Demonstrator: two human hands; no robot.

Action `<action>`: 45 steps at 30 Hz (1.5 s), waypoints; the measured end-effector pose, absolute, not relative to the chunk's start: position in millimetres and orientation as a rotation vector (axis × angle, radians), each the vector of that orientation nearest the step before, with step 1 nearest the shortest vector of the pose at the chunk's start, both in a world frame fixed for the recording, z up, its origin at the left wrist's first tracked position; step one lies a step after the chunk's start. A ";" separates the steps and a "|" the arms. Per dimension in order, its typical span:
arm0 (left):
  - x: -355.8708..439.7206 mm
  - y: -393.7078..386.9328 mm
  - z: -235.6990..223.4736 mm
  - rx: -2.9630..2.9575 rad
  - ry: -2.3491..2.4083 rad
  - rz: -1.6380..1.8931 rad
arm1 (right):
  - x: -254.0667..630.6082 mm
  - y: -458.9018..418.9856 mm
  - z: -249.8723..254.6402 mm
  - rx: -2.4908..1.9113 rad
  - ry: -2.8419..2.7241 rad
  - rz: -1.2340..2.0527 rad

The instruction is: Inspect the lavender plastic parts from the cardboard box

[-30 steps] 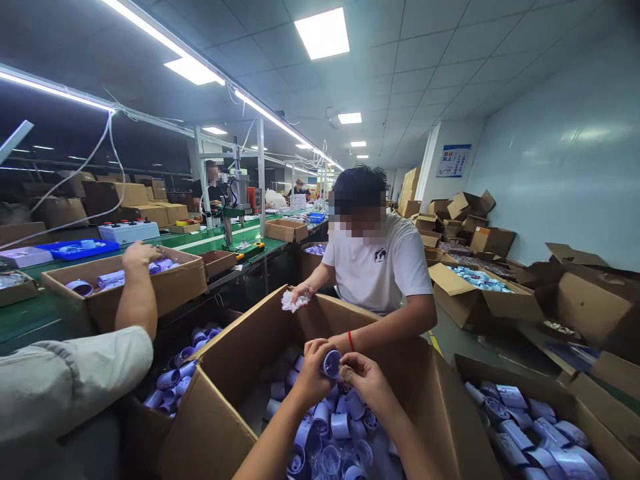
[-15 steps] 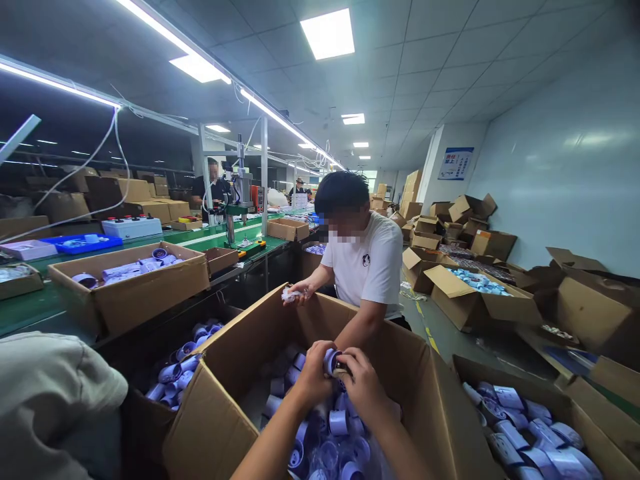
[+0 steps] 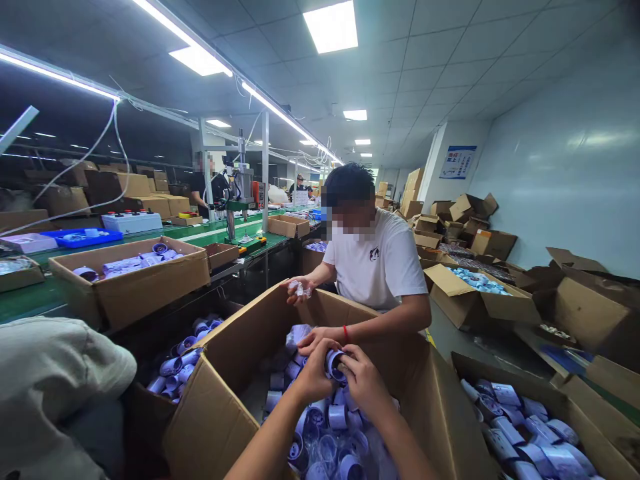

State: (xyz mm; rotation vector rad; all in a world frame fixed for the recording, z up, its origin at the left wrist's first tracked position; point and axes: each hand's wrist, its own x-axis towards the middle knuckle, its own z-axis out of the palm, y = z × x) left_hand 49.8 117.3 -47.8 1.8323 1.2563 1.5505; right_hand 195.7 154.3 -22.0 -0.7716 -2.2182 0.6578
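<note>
Both my hands meet over a large open cardboard box (image 3: 220,413) full of small purple-white plastic cups (image 3: 333,433). My left hand (image 3: 314,375) and my right hand (image 3: 364,381) are closed together on one such cup (image 3: 334,364), held just above the pile. Across the box a person in a white T-shirt (image 3: 377,263) leans in; one of their hands (image 3: 299,291) holds a crumpled clear wrapper at the box rim, the other (image 3: 320,337) reaches into the box close to my fingers.
A second box of the same cups (image 3: 525,433) stands at my right, another (image 3: 183,363) at the left below a green conveyor bench (image 3: 30,300) carrying a box (image 3: 135,283). A grey-sleeved shoulder (image 3: 55,380) fills the lower left. Stacked cartons (image 3: 475,220) line the right wall.
The grey-sleeved person's arm withdrew from the bench box. The person opposite lowered a hand into the big box beside mine. My hands stayed on the cup, turning it slightly.
</note>
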 end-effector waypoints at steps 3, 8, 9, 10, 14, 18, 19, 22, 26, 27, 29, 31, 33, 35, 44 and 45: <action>50.3 116.3 -45.0 1.806 1.207 1.526 | 193.5 153.0 -21.9 -0.801 -2.095 0.711; 49.5 114.5 -36.9 1.869 1.284 1.521 | 192.3 150.0 -19.4 -0.861 -1.857 0.826; 49.5 115.0 -36.3 1.882 1.297 1.529 | 192.6 149.6 -18.8 -0.862 -1.816 0.836; 49.5 115.7 -36.2 1.889 1.302 1.526 | 192.8 149.1 -18.3 -0.861 -1.776 0.839; 51.1 119.2 -40.2 1.892 1.286 1.498 | 189.7 145.8 -18.2 -0.879 -1.708 0.815; 52.9 121.8 -42.8 1.886 1.368 1.526 | 184.1 143.3 -21.2 -0.897 -1.757 0.824; 53.2 122.0 -42.2 1.895 1.389 1.528 | 183.5 143.2 -21.8 -0.892 -1.771 0.826; 54.3 122.0 -38.2 1.951 1.389 1.518 | 183.7 143.2 -22.6 -0.880 -1.817 0.809; 55.8 120.4 -32.6 1.974 1.336 1.489 | 185.0 141.0 -21.1 -0.910 -1.891 0.728; 56.0 119.6 -31.7 1.976 1.327 1.478 | 185.0 139.9 -20.5 -0.934 -1.910 0.698; 56.2 117.6 -30.6 1.988 1.317 1.448 | 184.8 137.1 -19.3 -0.989 -1.930 0.639; 56.2 115.6 -30.2 1.998 1.315 1.410 | 184.3 133.8 -18.2 -1.020 -1.925 0.608; 56.5 114.0 -30.3 1.995 1.310 1.377 | 183.5 130.4 -17.0 -1.032 -1.899 0.616; 57.0 113.0 -30.3 1.983 1.295 1.367 | 182.1 127.2 -15.9 -1.041 -1.858 0.638; 59.2 111.4 -30.4 1.935 1.259 1.441 | 172.4 125.2 -20.6 -1.068 -1.545 0.868; 59.5 111.6 -31.2 1.933 1.254 1.436 | 171.4 126.1 -22.1 -1.065 -1.515 0.950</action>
